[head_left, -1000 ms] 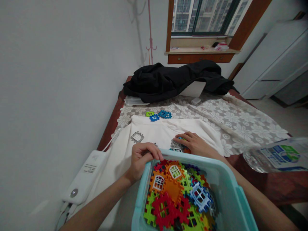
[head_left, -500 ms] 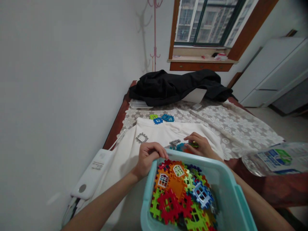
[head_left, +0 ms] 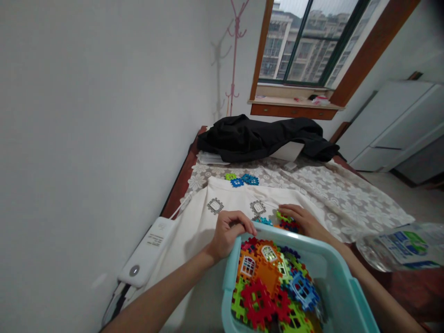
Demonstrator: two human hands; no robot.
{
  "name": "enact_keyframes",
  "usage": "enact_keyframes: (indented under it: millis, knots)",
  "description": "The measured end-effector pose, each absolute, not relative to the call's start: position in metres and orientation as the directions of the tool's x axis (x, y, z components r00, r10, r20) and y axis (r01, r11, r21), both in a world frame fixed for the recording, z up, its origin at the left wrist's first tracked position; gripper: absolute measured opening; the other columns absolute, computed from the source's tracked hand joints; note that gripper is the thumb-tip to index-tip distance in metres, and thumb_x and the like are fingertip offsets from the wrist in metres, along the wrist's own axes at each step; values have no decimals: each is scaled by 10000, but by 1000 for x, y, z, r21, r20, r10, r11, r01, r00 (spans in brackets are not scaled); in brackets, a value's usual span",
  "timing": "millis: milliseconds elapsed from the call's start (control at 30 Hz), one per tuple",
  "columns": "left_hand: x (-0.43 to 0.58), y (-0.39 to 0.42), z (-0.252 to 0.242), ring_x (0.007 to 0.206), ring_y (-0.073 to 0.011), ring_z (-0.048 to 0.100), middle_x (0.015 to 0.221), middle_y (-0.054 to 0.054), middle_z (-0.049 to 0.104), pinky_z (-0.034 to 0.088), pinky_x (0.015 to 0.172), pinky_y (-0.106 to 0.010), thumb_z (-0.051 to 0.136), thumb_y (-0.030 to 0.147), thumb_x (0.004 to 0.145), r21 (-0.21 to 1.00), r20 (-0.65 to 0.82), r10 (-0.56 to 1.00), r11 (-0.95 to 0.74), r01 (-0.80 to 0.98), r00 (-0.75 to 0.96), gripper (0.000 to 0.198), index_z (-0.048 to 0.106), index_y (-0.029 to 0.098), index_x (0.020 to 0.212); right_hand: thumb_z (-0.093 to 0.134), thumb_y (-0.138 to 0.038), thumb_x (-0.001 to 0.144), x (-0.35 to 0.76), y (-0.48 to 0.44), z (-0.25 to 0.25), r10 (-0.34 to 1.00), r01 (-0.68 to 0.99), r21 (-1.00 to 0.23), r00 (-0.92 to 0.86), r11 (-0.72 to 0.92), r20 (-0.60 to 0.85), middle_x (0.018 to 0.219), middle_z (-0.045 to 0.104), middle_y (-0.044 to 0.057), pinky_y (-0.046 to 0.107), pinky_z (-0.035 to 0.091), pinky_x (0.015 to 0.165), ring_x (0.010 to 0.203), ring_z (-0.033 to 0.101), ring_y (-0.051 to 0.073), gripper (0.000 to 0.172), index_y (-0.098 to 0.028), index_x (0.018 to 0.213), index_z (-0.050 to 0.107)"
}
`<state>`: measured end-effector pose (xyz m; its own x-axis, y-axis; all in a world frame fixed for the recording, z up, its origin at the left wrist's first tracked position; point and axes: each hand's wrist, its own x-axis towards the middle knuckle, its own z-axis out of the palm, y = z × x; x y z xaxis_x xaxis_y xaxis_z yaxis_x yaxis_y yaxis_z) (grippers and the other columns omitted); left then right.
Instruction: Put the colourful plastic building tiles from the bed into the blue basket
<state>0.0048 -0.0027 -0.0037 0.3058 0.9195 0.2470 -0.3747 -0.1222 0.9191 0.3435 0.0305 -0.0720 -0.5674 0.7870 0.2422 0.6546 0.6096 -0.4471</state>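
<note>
My left hand (head_left: 233, 232) is closed over the far left corner of a light teal plastic tub (head_left: 347, 277). Colourful toothed plastic building tiles in red, orange, green and blue fill the tub, among them a red tile (head_left: 257, 303) and a blue window tile (head_left: 302, 289). Behind the tub's far rim, my right hand (head_left: 307, 222) has its fingers stretched over a green tile (head_left: 284, 216) and red ones, partly hidden by the rim. Left of it lie a grey window tile (head_left: 257, 207) and a turquoise tile (head_left: 264, 221). Another grey tile (head_left: 215, 205) rests farther left on the white cloth (head_left: 194, 245).
Several blue and green tiles (head_left: 237, 182) lie at the white cloth's far edge. A black garment (head_left: 263, 138) covers the table's far end. At the left is a white power strip (head_left: 147, 252) with cables; at the right, a large clear bottle (head_left: 398, 245).
The view has shifted, moving the scene right and down. The grey tile near my right hand, tilted before, now lies flat. My right hand has drawn right, over the green and red tiles.
</note>
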Motion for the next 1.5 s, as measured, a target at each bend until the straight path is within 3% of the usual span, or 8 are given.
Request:
enact_keyframes:
  millis: [100,267,467,633,833,1033,1333,1500]
  knots:
    - [5,-3,-4,646,-183,687,662,-68,750,553,710,-299,606,97,705,922,249,918,-127,-366,309,150,712,158,618,694,-562,907,352,26,-87,795,693,-399,-569,600,207,1506,604,160,585,460,1133,1368,570,374,661,-291,1499,582]
    - [5,-3,-5,648,-179,687,663,-64,752,545,702,-291,609,85,708,915,254,917,-124,-384,308,157,717,155,619,747,-520,865,344,29,-90,828,732,-387,-490,561,272,1291,713,177,565,516,1021,1174,657,370,552,-226,1328,695]
    - [5,-3,-5,645,-177,686,660,-64,752,549,711,-295,619,96,719,916,257,916,-129,-380,308,153,714,155,615,743,-521,893,328,37,-77,824,745,-353,-524,566,216,1404,665,164,542,483,1042,1227,634,361,542,-242,1353,675]
    - [4,-2,-5,649,-177,689,667,-66,757,549,710,-294,620,102,722,916,257,916,-130,-378,308,151,715,156,618,770,-454,856,325,35,-72,800,719,-356,-562,598,210,1318,704,168,495,492,1004,1173,675,344,509,-242,1315,711]
    - [4,-2,-4,649,-176,690,662,-62,753,549,706,-291,621,96,726,913,261,915,-129,-387,309,157,715,155,616,732,-389,887,322,27,-69,803,634,-509,-547,583,238,1223,726,143,430,551,954,1082,708,291,301,-216,1133,721]
    - [4,-3,-5,655,-178,690,669,-63,756,539,699,-290,617,88,726,912,259,914,-125,-390,312,161,725,153,625,799,-474,801,317,24,-65,835,598,-621,-519,506,181,1136,771,105,395,586,880,996,743,294,428,-221,1132,701]
    - [4,-3,-3,653,-167,685,659,-58,757,523,698,-274,625,80,726,908,254,917,-116,-402,308,166,729,151,617,719,-497,891,314,21,-58,909,526,-799,-411,292,62,863,778,69,341,570,685,774,723,247,318,-182,934,736]
    - [5,-2,-4,651,-162,694,663,-53,761,525,692,-263,631,73,731,904,261,912,-117,-410,315,166,735,148,624,770,-484,851,322,23,-63,962,483,-840,-227,246,151,867,784,70,316,557,677,763,701,226,308,-186,929,769]
